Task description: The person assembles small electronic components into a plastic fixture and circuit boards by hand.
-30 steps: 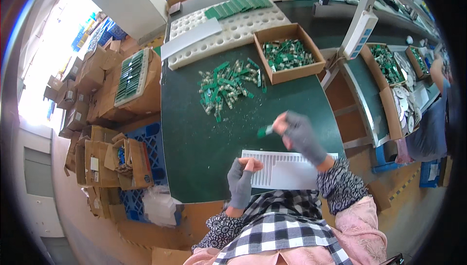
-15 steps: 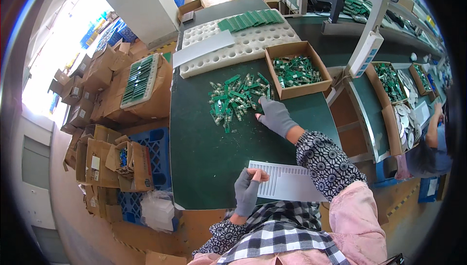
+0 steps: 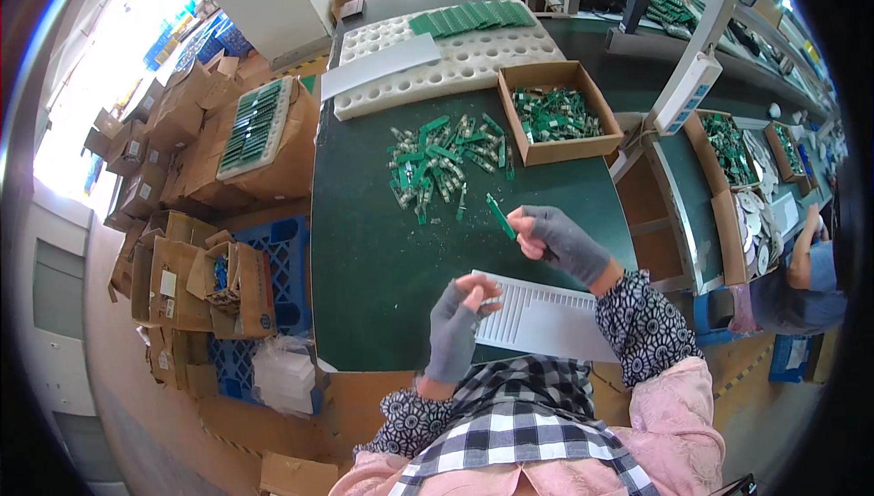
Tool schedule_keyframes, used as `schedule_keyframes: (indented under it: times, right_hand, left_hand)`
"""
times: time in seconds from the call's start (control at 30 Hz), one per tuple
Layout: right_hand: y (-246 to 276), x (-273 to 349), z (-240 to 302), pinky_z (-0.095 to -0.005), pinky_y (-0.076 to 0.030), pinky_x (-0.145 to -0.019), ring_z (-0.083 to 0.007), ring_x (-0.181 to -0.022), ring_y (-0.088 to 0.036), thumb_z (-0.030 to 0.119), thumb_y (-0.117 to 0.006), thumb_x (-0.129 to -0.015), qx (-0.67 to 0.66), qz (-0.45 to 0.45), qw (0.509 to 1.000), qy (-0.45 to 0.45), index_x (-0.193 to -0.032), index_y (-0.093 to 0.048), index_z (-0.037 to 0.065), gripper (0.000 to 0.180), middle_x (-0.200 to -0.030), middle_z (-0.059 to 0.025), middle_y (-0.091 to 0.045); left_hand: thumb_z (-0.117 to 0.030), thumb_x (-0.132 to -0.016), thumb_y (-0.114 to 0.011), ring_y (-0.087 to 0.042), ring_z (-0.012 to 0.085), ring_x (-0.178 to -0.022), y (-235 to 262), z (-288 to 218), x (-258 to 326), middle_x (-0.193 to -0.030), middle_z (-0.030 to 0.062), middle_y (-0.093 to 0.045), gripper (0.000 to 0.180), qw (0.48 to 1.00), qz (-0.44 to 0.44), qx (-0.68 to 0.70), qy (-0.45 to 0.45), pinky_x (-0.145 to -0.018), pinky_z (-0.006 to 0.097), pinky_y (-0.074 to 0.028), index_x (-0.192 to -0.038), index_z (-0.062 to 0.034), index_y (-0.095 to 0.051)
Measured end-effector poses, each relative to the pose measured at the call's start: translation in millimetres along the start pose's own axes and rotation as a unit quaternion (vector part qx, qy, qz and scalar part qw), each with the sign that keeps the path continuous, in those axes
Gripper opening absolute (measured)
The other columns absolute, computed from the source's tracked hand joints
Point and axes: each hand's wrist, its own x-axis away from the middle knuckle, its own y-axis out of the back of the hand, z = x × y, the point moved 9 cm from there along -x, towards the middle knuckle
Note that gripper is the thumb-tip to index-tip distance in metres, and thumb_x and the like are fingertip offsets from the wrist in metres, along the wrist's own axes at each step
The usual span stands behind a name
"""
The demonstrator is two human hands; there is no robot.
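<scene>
My right hand, in a grey fingerless glove, pinches one end of a narrow green circuit board above the dark green tabletop. Closer to me, my left hand, gloved alike, is closed with thumb and fingers curled together at the left end of a white slotted tray. Whether anything is between those fingers is hidden. That tray lies at the table's near edge, its slots running along the left and far parts. Beyond my hands spreads a loose pile of small circuit boards, with one lying a little apart on its near side.
A cardboard box full of similar boards stands right of the pile. Behind lies a white foam tray with round holes, bearing a white strip and green panels. A metal post rises at right; a co-worker's arm is beyond.
My right hand has drawn back from the pile toward me and now holds a circuit board. My left hand has shifted slightly up and left, still closed.
</scene>
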Motion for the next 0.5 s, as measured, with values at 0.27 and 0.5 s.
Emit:
schedule_keyframes:
  times: [0.27,0.5]
  right_hand:
    - [-30.2,41.0,-32.0,-0.0188,-0.037,-0.052,-0.0029,-0.061,-0.048,0.020,-0.060,-0.097,0.002,0.024,0.999,0.029,-0.105,-0.063,0.001,0.020,-0.078,0.0019,-0.057]
    - [-5.5,108.7,-21.5,-0.0272,-0.041,-0.051,-0.0085,-0.053,-0.050,0.018,-0.068,-0.090,0.402,-0.101,0.900,0.137,-0.103,-0.066,0.003,0.020,-0.061,-0.0017,-0.053]
  left_hand:
    - [-0.017,-0.102,-0.052,-0.063,0.0155,-0.088,-24.7,22.1,-8.4,-0.098,0.0065,-0.064,0.018,0.991,0.031,0.095,0.089,-0.080,0.029,-0.054,-0.110,-0.0023,-0.059]
    - [-0.017,-0.101,-0.054,-0.063,0.0154,-0.084,20.2,29.1,-10.0,-0.092,0.0053,-0.064,0.019,0.995,-0.081,0.020,0.057,-0.079,0.030,-0.052,-0.107,-0.0012,-0.063]
